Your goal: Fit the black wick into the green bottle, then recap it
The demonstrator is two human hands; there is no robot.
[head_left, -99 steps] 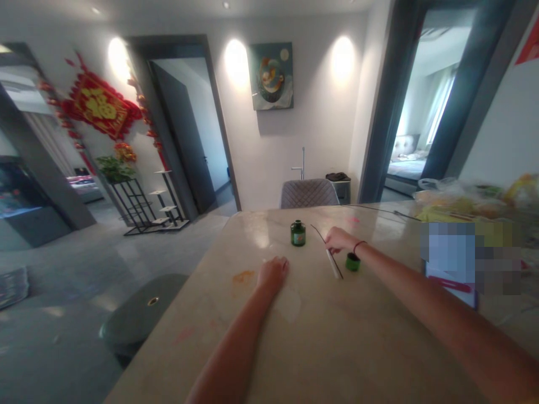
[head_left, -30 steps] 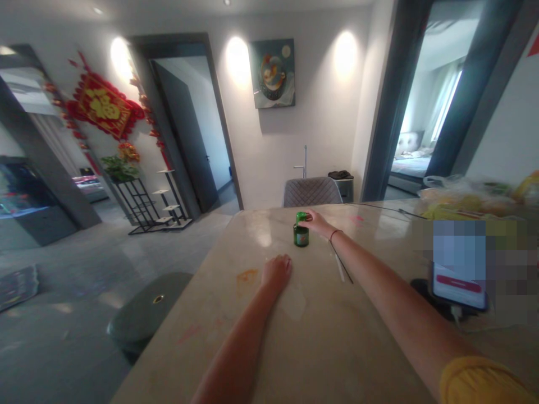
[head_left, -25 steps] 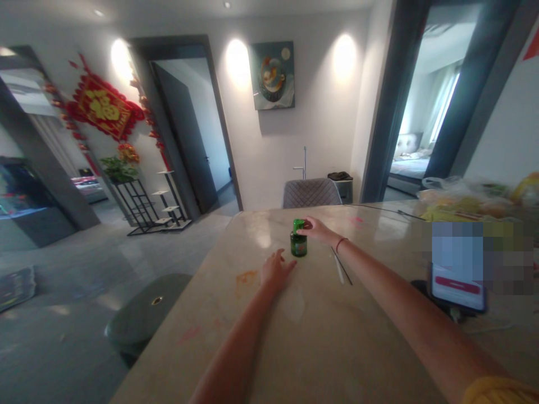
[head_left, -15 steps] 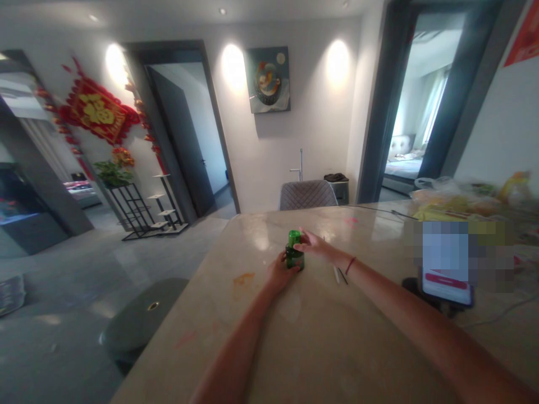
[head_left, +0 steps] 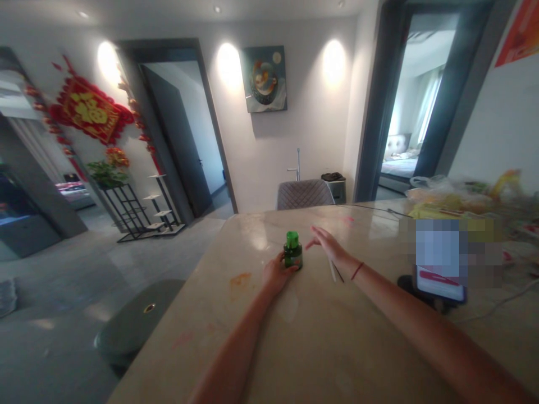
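Bracing the green bottle (head_left: 293, 259) with the left hand (head_left: 279, 272), fingers curled against its near-left side; bottle stands upright on the tabletop (head_left: 303, 342), long axis vertical, green cap (head_left: 292, 240) pointing up, printed label (head_left: 297, 261) on the near side toward the right; whether the cap is fully seated, can't tell; position is around mid-width of the tabletop, toward the far edge, with the chair (head_left: 304, 195) beyond; right hand (head_left: 329, 248) is just right of the bottle, not touching it, fingers and thumb spread apart and aimed at it, nothing visible in the grasp; white stick (head_left: 332, 271) and thin dark stick (head_left: 340, 275) lie side by side below that hand, near ends toward the camera, far ends hidden by it; phone (head_left: 442, 284) is propped well off to the right, upper part pixelated; plastic bags (head_left: 448, 193) sit behind it; orange stain (head_left: 240, 279) is left of the left hand.
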